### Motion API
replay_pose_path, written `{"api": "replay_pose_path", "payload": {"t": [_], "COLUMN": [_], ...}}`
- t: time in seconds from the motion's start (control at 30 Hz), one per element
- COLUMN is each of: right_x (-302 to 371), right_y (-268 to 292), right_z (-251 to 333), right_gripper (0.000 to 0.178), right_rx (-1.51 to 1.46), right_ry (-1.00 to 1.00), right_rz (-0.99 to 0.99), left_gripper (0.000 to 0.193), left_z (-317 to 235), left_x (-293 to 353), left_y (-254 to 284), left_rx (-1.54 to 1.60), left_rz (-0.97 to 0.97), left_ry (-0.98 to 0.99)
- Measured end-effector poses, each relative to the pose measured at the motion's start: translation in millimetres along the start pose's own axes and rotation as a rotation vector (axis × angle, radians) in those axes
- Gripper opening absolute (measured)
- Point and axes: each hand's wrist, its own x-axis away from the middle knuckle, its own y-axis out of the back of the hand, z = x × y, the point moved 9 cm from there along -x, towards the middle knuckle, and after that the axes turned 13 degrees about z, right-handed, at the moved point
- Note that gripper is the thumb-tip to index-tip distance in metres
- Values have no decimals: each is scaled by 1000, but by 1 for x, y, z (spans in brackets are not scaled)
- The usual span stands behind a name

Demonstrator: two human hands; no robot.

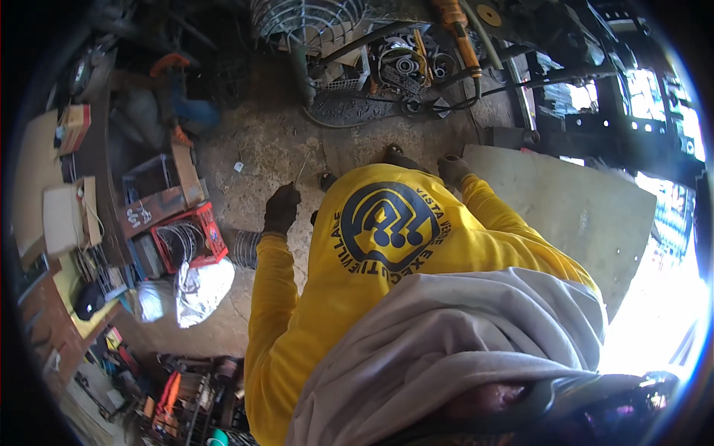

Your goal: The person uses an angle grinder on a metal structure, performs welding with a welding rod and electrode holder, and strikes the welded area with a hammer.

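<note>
Left hand (282, 209) closed round thin rod (302, 171), seen against floor (256, 137). Right hand (451, 169) well apart, just beside pale sheet (569, 215); cannot tell its grip. Judgement: hold rod steady, tip clear of yellow shirt (320, 290).

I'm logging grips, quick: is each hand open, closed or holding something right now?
Left hand: closed, apparently holding a thin rod.
Right hand: near the pale sheet; open or closed cannot be told.
</note>
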Motion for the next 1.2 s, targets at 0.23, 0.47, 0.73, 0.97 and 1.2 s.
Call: {"api": "replay_pose_path", "payload": {"t": [0.23,0.47,0.73,0.97,1.2], "right_x": [67,68,27,24,100], "right_y": [60,82,96,101,125], "right_z": [122,285,343,349,356], "right_gripper": [33,61,55,23,37], "right_rx": [-836,-1284,-985,-816,-456], "right_ry": [144,394,485,300,453], "right_rz": [-125,411,708,438,150], "left_gripper": [36,33,33,36,33], "left_z": [-238,-407,-460,-481,-502], "left_x": [-4,-24,-88,-144,-175], "left_y": [-48,-95,-129,-138,-135], "left_rx": [-216,-595,-867,-929,-1063], "left_rz": [30,-175,-388,-469,-588], "left_ry": [-462,-819,-556,-384,-394]}}
